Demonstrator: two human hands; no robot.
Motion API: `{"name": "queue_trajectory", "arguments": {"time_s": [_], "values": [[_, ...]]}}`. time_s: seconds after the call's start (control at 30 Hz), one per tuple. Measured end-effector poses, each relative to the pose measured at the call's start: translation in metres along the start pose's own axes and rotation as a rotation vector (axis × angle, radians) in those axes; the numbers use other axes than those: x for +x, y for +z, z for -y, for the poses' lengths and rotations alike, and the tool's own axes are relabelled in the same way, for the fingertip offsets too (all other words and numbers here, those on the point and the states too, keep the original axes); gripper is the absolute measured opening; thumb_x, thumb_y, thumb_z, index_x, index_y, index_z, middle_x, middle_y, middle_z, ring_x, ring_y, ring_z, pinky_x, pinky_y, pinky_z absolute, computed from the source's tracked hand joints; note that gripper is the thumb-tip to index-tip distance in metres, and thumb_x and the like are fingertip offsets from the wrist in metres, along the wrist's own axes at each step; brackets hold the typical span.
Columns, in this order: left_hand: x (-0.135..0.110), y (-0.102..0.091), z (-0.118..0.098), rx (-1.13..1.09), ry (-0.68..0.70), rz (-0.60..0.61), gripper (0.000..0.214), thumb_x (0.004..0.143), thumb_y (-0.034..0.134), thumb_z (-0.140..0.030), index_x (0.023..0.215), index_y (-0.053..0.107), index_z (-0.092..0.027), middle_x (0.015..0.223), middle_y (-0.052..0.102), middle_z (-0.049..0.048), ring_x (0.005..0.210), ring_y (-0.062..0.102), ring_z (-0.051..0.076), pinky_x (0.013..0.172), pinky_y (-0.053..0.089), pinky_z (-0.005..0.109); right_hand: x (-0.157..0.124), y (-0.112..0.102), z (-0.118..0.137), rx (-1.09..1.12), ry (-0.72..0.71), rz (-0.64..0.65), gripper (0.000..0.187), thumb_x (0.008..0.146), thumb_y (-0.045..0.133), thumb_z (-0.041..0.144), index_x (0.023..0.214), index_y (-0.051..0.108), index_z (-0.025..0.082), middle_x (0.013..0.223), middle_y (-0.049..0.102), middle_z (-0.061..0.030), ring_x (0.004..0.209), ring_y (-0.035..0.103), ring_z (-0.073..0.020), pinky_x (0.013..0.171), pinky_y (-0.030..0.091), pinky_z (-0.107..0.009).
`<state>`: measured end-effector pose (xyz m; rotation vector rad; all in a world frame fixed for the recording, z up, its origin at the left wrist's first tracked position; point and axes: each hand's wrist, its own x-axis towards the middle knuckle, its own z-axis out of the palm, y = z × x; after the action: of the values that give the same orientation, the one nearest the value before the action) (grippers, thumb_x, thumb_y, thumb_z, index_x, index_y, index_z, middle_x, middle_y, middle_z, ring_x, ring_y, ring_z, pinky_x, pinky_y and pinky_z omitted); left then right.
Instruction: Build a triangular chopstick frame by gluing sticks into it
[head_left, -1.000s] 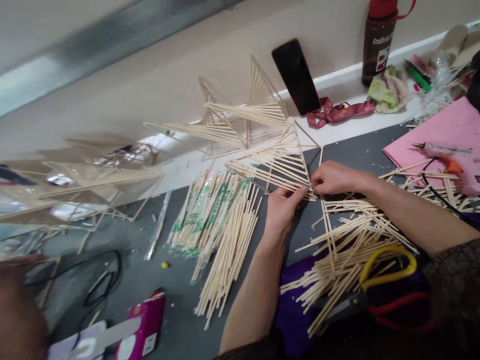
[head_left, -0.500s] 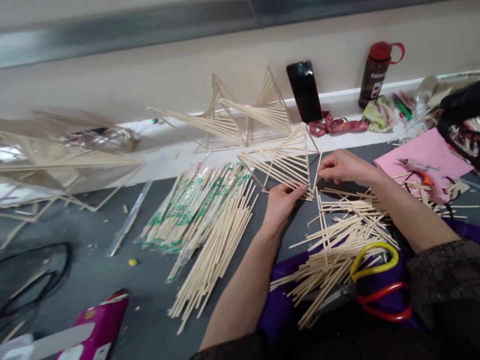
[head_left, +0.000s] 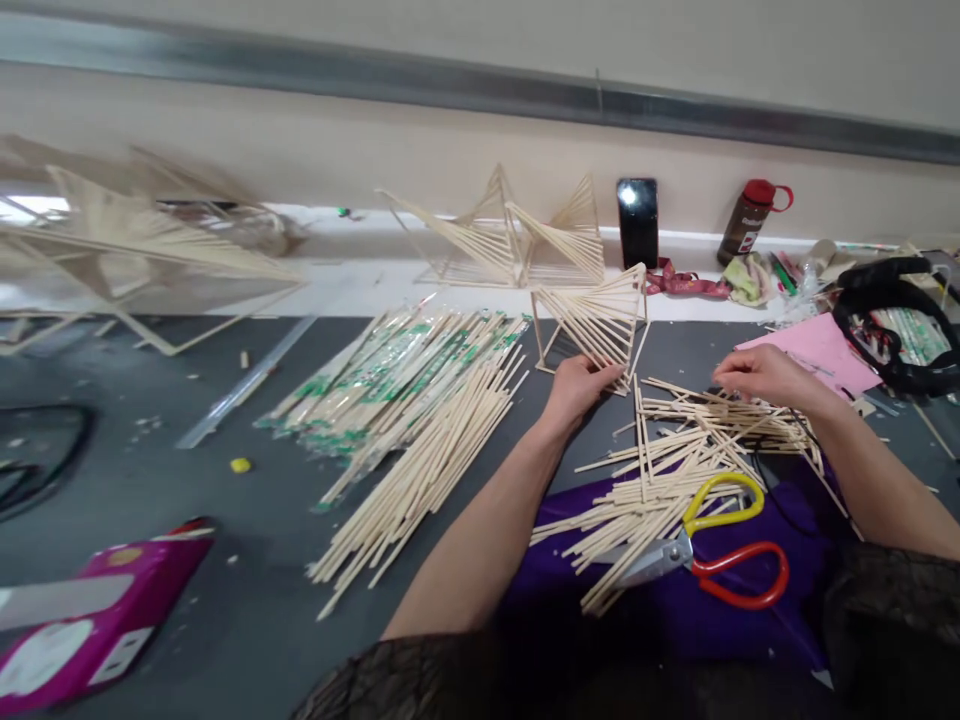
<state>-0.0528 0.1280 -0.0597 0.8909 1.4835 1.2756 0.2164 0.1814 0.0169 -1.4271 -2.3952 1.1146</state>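
Note:
My left hand (head_left: 576, 392) grips the lower edge of a small fan-shaped frame of wooden sticks (head_left: 589, 325), thumb and fingers closed on it. My right hand (head_left: 769, 378) is over the right part of a loose pile of cut sticks (head_left: 686, 435), close to a pink sheet (head_left: 829, 345). Its fingers are curled together, and whatever they may hold cannot be made out. Scissors (head_left: 679, 552) with one yellow and one red handle lie on the pile's near end, over purple cloth (head_left: 555, 580).
Left of my arm lie a bundle of bare sticks (head_left: 427, 480) and wrapped chopsticks (head_left: 397, 370). Finished stick frames (head_left: 487, 240) stand along the wall, beside a phone (head_left: 637, 225) and a bottle (head_left: 750, 225). A larger stick model (head_left: 135, 250) stands at left; a magenta packet (head_left: 112, 610) lies nearer.
My right hand has moved away from the stick frame, to the right, over the pile by the pink sheet. My left hand still holds the frame. The camera view has tilted and shifted.

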Motion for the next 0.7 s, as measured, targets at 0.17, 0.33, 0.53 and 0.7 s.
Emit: {"name": "queue_trajectory", "arguments": {"time_s": [0.17,0.33,0.53,0.7], "values": [[0.004,0.001,0.006,0.017,0.042,-0.014,0.022,0.056,0.079,-0.033,0.062,0.067,-0.015,0.057,0.067,0.0035,0.055,0.059,0.016,0.052,0.042,0.025,-0.033,-0.002,-0.026,0.046,0.099,-0.045,0.026,0.073,0.058,0.039,0.077,0.071,0.017,0.072,0.067,-0.0011,0.056,0.056,-0.0123,0.053,0.044,-0.024],[0.006,0.000,0.006,0.062,0.064,-0.007,0.025,0.055,0.078,-0.037,0.066,0.070,-0.015,0.063,0.070,0.0054,0.058,0.061,0.017,0.052,0.042,0.025,-0.055,-0.010,-0.057,0.057,0.180,-0.374,0.034,0.076,0.058,0.045,0.089,0.073,0.017,0.064,0.066,-0.0015,0.055,0.055,-0.0146,0.055,0.044,-0.027],[0.006,-0.004,0.001,0.140,0.052,-0.004,0.029,0.053,0.078,-0.040,0.064,0.069,-0.015,0.059,0.068,0.0049,0.055,0.058,0.017,0.047,0.037,0.023,-0.073,-0.031,-0.099,-0.317,0.316,-0.750,0.038,0.083,0.049,0.038,0.102,0.072,0.015,0.100,0.073,-0.0098,0.088,0.066,-0.0203,0.079,0.045,-0.029],[0.011,-0.006,0.003,0.182,-0.014,-0.049,0.034,0.050,0.078,-0.043,0.068,0.070,-0.015,0.063,0.070,0.0042,0.054,0.058,0.016,0.047,0.038,0.023,-0.077,-0.038,-0.114,-0.378,0.490,-0.666,0.036,0.080,0.055,0.043,0.098,0.072,0.017,0.099,0.074,-0.0085,0.085,0.065,-0.0193,0.070,0.042,-0.027]]}}
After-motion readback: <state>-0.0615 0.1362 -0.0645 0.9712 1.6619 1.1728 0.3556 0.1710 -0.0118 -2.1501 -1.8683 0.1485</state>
